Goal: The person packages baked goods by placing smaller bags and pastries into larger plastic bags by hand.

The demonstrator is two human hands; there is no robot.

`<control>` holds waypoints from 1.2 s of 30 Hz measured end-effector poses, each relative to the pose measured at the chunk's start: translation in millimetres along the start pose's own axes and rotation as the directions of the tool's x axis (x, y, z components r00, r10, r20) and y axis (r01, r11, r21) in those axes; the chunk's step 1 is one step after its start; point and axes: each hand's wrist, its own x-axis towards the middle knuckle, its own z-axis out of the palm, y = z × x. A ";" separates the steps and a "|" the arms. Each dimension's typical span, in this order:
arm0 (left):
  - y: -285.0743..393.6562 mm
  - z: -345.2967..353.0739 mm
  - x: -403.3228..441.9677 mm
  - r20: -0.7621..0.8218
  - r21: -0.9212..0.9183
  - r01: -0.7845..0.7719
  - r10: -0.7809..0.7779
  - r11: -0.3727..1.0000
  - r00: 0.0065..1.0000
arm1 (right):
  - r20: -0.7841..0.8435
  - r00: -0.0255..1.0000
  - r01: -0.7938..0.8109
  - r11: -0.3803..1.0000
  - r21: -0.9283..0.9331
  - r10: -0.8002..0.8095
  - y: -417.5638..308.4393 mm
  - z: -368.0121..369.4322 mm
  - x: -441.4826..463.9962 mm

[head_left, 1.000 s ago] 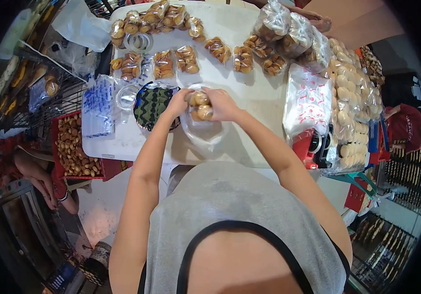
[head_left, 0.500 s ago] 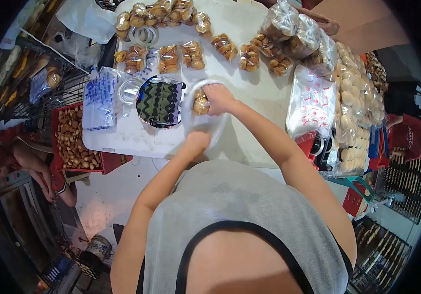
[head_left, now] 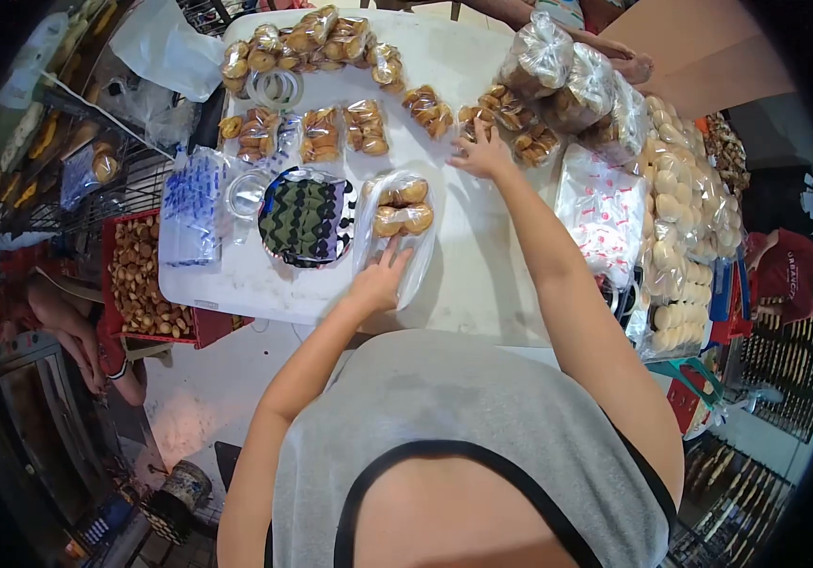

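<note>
A clear plastic bag (head_left: pixel 418 270) lies on the white table in front of me, with small packs of round golden buns (head_left: pixel 402 220) inside it. My left hand (head_left: pixel 380 282) rests at the bag's near end, its fingers stretched out over the plastic. Farther off to the right, my right hand (head_left: pixel 484 153) has its fingers spread at the near edge of a wrapped bun pack (head_left: pixel 475 120), partly covering it. Left of the bag sits a round bundle of green and black zigzag cloth (head_left: pixel 307 218).
More wrapped bun packs (head_left: pixel 319 135) line the table's far side. Tape rolls (head_left: pixel 274 89) and blue-printed bags (head_left: pixel 191 213) lie left. Large filled bags (head_left: pixel 572 80), red-printed bags (head_left: pixel 603 204) and bagged pale buns (head_left: pixel 676 199) are on the right. A red crate (head_left: pixel 148 275) of buns stands left.
My right hand has left the buns in the plastic bag and moved up and right to another pack. The bag now lies flat, and my left hand's fingers have stretched out on it.
</note>
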 end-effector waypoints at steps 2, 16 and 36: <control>-0.4 1.0 2.3 0.029 -0.004 0.005 -0.005 1.000 1.000 | 0.032 0.998 -0.061 0.998 0.013 0.060 0.6 11.9 -3.4; 3.4 -2.9 2.5 0.040 0.114 -0.049 0.044 0.992 0.998 | 0.010 0.994 -0.056 -0.430 0.901 -0.109 -48.2 -35.4 -129.9; 19.7 -1.6 -15.4 -0.056 0.117 -0.054 0.061 0.992 0.997 | -0.259 0.937 -0.128 0.923 0.364 0.232 69.8 -12.7 -18.3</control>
